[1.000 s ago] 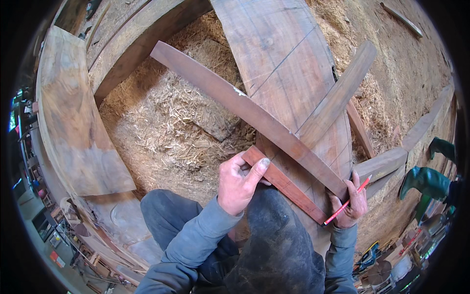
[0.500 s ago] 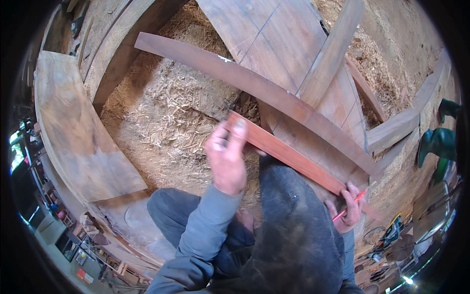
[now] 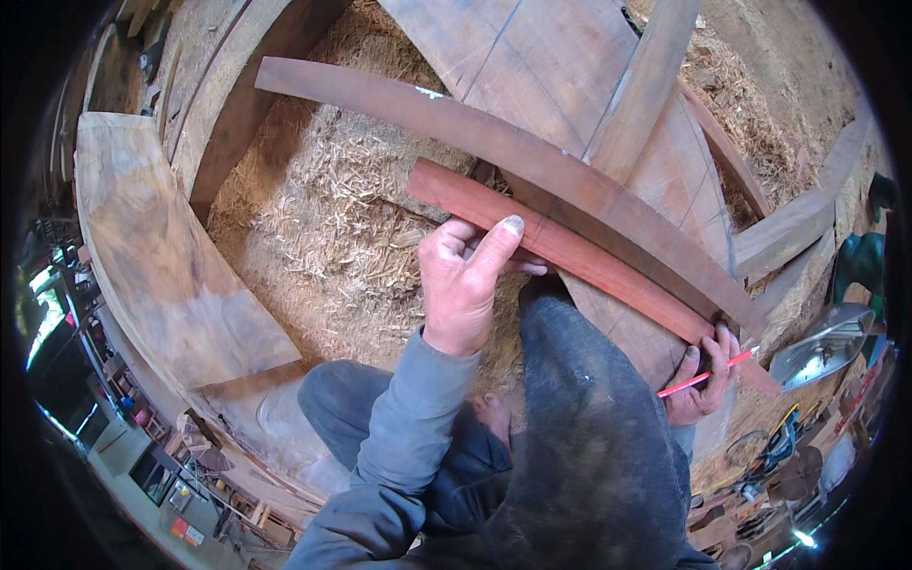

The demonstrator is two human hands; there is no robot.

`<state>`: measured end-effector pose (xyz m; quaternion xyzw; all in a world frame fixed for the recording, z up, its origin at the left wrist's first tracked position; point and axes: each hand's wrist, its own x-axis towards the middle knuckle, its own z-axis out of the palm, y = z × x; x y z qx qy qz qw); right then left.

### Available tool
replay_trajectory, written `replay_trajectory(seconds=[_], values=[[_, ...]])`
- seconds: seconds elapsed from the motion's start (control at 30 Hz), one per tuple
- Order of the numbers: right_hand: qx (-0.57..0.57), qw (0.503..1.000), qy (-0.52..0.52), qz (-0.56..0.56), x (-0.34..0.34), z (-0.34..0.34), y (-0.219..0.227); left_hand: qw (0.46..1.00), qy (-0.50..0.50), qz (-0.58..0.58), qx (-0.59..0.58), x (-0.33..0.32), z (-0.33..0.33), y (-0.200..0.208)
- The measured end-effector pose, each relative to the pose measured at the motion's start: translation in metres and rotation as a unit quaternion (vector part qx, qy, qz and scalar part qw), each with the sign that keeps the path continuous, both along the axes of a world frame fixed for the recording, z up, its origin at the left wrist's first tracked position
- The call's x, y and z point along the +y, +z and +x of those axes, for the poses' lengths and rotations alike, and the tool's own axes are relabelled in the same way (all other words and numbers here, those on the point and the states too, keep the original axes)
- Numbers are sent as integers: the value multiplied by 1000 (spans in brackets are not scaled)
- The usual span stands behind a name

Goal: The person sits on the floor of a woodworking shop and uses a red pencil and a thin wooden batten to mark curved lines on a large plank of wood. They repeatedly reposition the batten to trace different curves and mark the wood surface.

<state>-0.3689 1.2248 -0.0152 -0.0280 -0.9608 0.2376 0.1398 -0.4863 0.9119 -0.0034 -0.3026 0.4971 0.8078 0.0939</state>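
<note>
A reddish wooden strip [image 3: 589, 261] lies slantwise in front of me, along the near side of a long curved brown plank [image 3: 503, 147]. My left hand [image 3: 465, 280] is closed on the strip toward its left part, thumb on top and fingers partly hidden beneath. At the strip's right end, my right hand [image 3: 701, 380] grips with its fingertips and also holds a red pencil [image 3: 705, 376] across the fingers. Under both pieces rests a wide wooden board [image 3: 532, 57] with dark lines drawn on it.
A broad curved board [image 3: 171, 256] lies at the left. Another timber [image 3: 646, 95] crosses the wide board at the top. Wood shavings [image 3: 332, 199] cover the ground. At the right are green boots [image 3: 860, 261] and a grey scoop-shaped thing [image 3: 822, 344].
The reddish strip has moved away from me, closer alongside the curved plank. My left hand now grips it farther in from its left end. My right hand has moved slightly right and up.
</note>
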Motion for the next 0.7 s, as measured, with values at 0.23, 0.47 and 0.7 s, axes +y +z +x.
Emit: replay_trajectory(seconds=[0.23,0.47,0.7], values=[[7,996,-72,-48,-4,0,-3,999,-16,-34,12,1,-1,-2],[30,990,-117,-77,-9,-3,-1,998,-22,-61,9,3,-5,-1],[38,969,-173,-173,-11,-4,-4,998,-24,-65,4,1,-6,-4]])
